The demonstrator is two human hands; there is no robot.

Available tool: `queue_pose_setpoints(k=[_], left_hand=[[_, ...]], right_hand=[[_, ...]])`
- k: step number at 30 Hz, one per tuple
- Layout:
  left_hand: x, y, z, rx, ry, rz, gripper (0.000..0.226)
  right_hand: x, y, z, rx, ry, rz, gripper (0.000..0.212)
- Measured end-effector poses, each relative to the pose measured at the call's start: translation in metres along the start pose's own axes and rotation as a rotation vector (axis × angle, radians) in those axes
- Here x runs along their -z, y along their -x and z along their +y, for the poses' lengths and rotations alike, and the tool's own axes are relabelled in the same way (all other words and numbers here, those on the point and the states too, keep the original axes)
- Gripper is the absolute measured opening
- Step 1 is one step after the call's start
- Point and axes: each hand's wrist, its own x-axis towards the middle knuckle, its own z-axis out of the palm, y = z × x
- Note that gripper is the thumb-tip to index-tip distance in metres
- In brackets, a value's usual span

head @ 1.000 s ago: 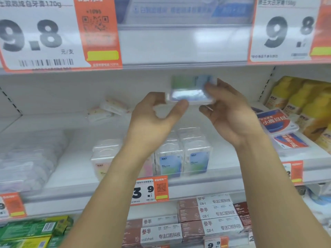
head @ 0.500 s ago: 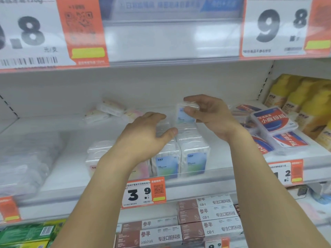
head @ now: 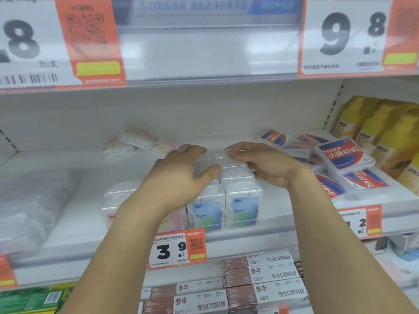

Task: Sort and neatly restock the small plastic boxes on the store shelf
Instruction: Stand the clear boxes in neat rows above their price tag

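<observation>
My left hand (head: 179,175) rests over the left row of boxes (head: 226,189), fingers straight, thumb pressing the top near the seam; nothing is gripped. My right hand (head: 260,164) sits at three o'clock of it, fingertips touching the rearmost box in the right row, fingers loosely bent; whether they pinch it I cannot tell. The rows stand upright at the shelf (head: 260,225) front, touching each other. Loose boxes (head: 133,141) lie tumbled at eleven o'clock, still unsorted. The risk: pushing too hard from behind could topple the slick front boxes over the lip, or skew the rows apart.
</observation>
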Motion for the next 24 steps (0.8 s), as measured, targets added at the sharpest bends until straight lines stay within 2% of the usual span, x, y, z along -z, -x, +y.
queue_pose_setpoints(k=[4, 8, 11, 13, 15, 17, 19, 21, 24], left_hand=[[0.002, 0.000, 0.001, -0.011, -0.007, -0.027, 0.063], [0.019, 0.004, -0.002, -0.031, 0.082, 0.009, 0.053], [0.048, 0.009, -0.021, 0.019, 0.147, 0.067, 0.044], [0.067, 0.011, -0.044, 0.097, 0.167, 0.125, 0.039], [0.076, 0.011, -0.070, 0.156, 0.159, 0.177, 0.034], [0.080, 0.004, -0.098, 0.198, 0.100, 0.200, 0.033], [0.080, -0.007, -0.124, 0.244, 0.017, 0.156, 0.037], [0.078, -0.022, -0.146, 0.297, -0.067, 0.095, 0.047], [0.069, -0.043, -0.172, 0.362, -0.075, 0.087, 0.060]], right_hand=[[-0.002, 0.008, -0.007, 0.030, 0.012, 0.072, 0.041], [-0.006, 0.009, -0.023, 0.248, 0.145, 0.487, 0.017], [-0.022, 0.013, -0.047, 0.381, 0.267, 0.627, 0.013], [-0.043, 0.013, -0.067, 0.417, 0.416, 0.548, 0.012], [-0.065, 0.001, -0.086, 0.388, 0.616, 0.381, 0.013], [-0.090, -0.022, -0.103, 0.300, 0.849, 0.183, 0.021], [-0.111, -0.054, -0.115, 0.177, 0.993, 0.035, 0.031], [-0.128, -0.090, -0.121, 0.044, 1.047, -0.033, 0.041], [-0.144, -0.135, -0.112, -0.183, 1.116, -0.050, 0.048]])
